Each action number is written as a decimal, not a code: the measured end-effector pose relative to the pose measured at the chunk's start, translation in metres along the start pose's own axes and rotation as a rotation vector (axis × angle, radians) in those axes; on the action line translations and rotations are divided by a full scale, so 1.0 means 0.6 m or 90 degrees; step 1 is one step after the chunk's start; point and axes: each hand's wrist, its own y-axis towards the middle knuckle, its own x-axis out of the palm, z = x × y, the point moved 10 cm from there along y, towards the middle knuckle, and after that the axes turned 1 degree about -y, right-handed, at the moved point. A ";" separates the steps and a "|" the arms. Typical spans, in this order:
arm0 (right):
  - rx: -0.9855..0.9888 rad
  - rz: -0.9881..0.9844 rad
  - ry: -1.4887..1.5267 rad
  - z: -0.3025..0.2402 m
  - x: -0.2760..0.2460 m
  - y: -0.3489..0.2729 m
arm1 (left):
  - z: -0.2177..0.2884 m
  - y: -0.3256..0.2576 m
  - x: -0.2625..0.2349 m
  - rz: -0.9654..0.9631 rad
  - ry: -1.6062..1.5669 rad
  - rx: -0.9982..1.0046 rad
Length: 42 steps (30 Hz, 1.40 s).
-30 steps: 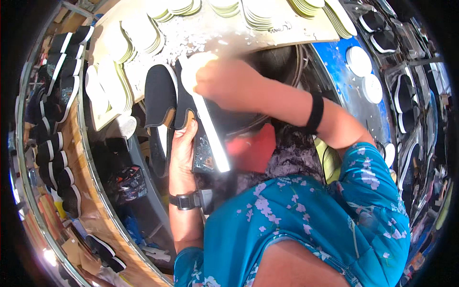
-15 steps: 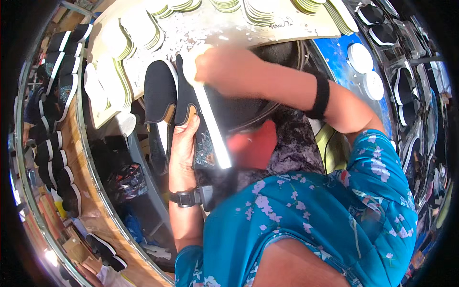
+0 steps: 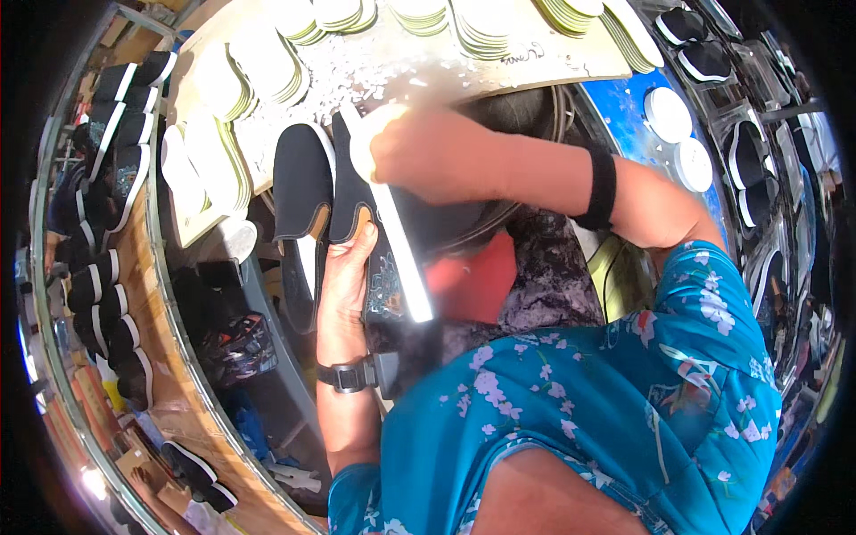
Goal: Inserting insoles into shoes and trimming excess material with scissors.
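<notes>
My left hand [image 3: 346, 267] grips a black slip-on shoe [image 3: 349, 192] at its opening, with the thumb on the tan inner edge. The white sole edge [image 3: 403, 259] of that shoe faces right, and a pattern shows on its dark side near my wrist. My right hand [image 3: 415, 156] is closed in a fist against the sole near the toe. Glare and blur hide what it holds, if anything. A second black slip-on shoe [image 3: 300, 183] lies directly left of the held one, apart from my right hand.
Stacks of pale sole-shaped pieces [image 3: 290, 71] and white scraps [image 3: 361, 76] cover the board ahead. Two round white lids [image 3: 669, 114] sit on a blue surface to the right. Black shoes [image 3: 116, 129] fill a left rack; more shoes [image 3: 704, 61] stand far right.
My right fist has moved slightly toward me along the sole. My left hand keeps its grip, and the shoes sit slightly lower in view.
</notes>
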 end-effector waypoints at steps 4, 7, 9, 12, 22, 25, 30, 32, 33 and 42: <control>0.068 -0.027 -0.042 0.011 0.017 -0.007 | 0.003 0.000 0.005 -0.009 0.005 0.004; 0.065 0.019 -0.010 0.008 0.016 -0.015 | 0.009 -0.002 0.000 0.023 0.020 0.025; 0.102 0.023 0.008 0.021 0.018 -0.020 | 0.011 -0.001 0.006 0.007 0.012 0.028; 0.078 0.064 -0.040 0.028 -0.002 -0.017 | 0.002 0.000 0.011 -0.005 -0.007 -0.010; 0.423 0.262 0.388 0.130 -0.073 -0.095 | 0.007 -0.010 0.022 -0.023 0.010 0.006; 0.615 0.290 0.745 0.160 -0.001 -0.126 | 0.013 -0.013 0.035 -0.069 0.012 0.024; 0.619 0.405 1.115 0.170 0.036 -0.151 | 0.005 -0.006 0.028 -0.057 0.027 -0.001; 0.612 0.415 1.153 0.173 0.044 -0.154 | 0.002 -0.004 0.022 -0.040 0.037 -0.008; 0.610 0.399 1.144 0.170 0.050 -0.152 | -0.002 -0.004 0.016 -0.019 0.045 -0.025; 0.232 0.291 0.075 0.051 -0.018 -0.074 | 0.005 -0.014 0.035 -0.049 0.006 -0.018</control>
